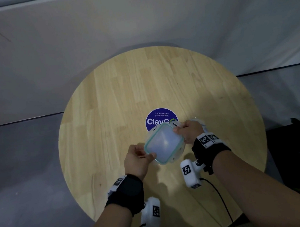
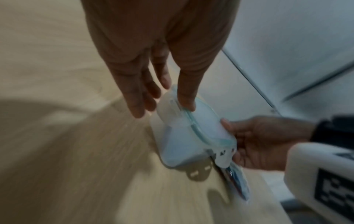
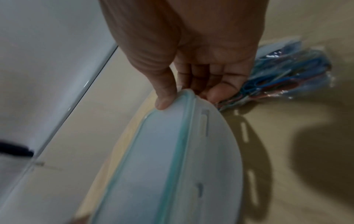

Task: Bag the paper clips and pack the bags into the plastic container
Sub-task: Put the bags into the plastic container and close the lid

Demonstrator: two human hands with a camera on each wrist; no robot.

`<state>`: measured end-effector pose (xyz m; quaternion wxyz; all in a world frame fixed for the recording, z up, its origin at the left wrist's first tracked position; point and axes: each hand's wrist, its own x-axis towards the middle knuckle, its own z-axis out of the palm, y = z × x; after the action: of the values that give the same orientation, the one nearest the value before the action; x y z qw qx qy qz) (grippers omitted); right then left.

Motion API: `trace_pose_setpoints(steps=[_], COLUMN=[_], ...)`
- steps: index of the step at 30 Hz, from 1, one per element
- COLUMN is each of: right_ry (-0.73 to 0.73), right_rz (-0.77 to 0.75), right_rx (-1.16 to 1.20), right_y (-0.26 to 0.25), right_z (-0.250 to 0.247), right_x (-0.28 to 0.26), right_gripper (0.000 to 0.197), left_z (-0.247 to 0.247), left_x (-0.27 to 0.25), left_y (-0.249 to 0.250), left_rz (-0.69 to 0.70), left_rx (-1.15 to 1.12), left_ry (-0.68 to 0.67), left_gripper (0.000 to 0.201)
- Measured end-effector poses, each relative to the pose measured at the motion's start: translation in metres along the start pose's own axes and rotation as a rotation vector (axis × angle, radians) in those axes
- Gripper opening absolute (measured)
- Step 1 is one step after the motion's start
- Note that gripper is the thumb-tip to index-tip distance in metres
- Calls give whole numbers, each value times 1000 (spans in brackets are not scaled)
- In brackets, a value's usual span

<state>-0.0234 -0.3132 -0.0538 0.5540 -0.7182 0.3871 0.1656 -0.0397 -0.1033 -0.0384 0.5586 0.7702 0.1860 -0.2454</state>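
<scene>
We see a square translucent plastic container (image 1: pixel 164 142) with a teal-sealed lid, held between two hands above the round pale wooden table (image 1: pixel 108 102). It is tilted, lid face turned toward the head camera, and its shadow falls on the wood beneath. Whether a lower edge touches the table we cannot tell.

Left hand (image 1: pixel 137 160): the thumb lies on the lid at the near-left edge. In the left wrist view the other fingers (image 2: pixel 138 97) reach down beside a lid flap, only lightly bent. We read this as a pinch on the container's rim, thumb on top, though the underside contact is hidden.

Right hand (image 1: pixel 189 130): it grips the far-right corner of the container. The right wrist view shows the thumb (image 3: pixel 164 97) pressed on the lid's teal seal and the fingers curled under the rim, so this hand is clamped on the container.

Clear plastic bags of coloured paper clips (image 3: pixel 293 71) lie on the table just behind the right hand, outside the container. Blue and red clips show through the film. In the head view the bags are mostly hidden by the hand. The container's inside is not visible through the frosted lid.

A round blue sticker (image 1: pixel 159 118) with white lettering sits on the table, partly covered by the container's far corner. Both wrists wear black straps carrying white camera units (image 1: pixel 191 173).
</scene>
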Motion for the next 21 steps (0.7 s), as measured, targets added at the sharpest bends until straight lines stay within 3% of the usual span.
trace_pose_setpoints(steps=[3,7,10,21], right_ry=[140,176,136,37], right_rz=[-154,-232,-227,-130], right_rx=[-196,-544,-602,-338], right_y=[-9,-7,-7,-16], right_z=[3,8,9,2], right_x=[-8,-18,-19,-25], right_gripper=[21,21,26,21], left_z=[2,8,10,10], left_x=[3,6,9,29], left_y=[10,18,23,48], left_rz=[205,372,329,215], left_rx=[354,664,717,738], left_ry=[12,-104,-189,-323], left_gripper=[72,79,75,70])
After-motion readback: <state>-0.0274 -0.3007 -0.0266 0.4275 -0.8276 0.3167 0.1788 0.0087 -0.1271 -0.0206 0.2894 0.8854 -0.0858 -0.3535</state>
